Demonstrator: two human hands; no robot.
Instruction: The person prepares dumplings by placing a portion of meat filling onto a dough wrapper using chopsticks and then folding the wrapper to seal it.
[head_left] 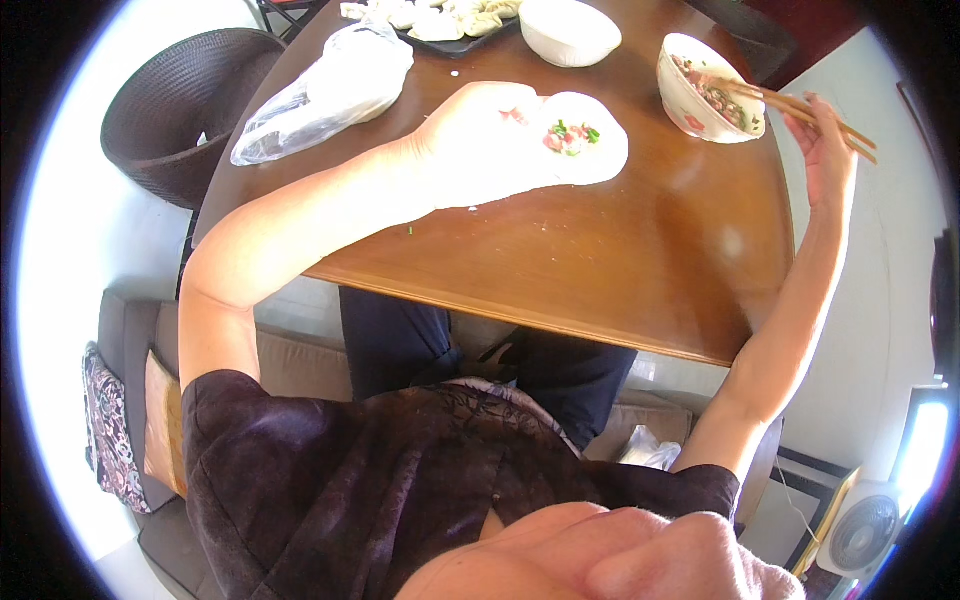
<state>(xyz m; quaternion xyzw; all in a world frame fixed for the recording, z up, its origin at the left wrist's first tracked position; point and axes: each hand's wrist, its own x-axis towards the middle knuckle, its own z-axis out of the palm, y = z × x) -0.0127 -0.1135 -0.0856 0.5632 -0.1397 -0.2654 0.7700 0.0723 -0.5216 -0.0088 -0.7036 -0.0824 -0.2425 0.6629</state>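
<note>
On my left hand [478, 135] lies a round white dumpling wrapper [610, 150], held over the table. A small heap of meat filling [568, 139] with green bits sits in the wrapper's middle. Bright light washes out the hand, and its fingers under the wrapper are mostly hidden. My right hand [825, 150] grips a pair of wooden chopsticks [800, 106] at the right. Their tips reach into a white bowl [690, 118] with a red flower pattern, which contains more of the minced filling [715, 95].
A clear plastic bag [335, 90] with white contents lies on the wooden table [560, 260]. Folded dumplings [440, 22] rest on a dark tray [465, 44] at the far edge, beside another white bowl [570, 35]. A dark woven basket [150, 120] stands left of the table.
</note>
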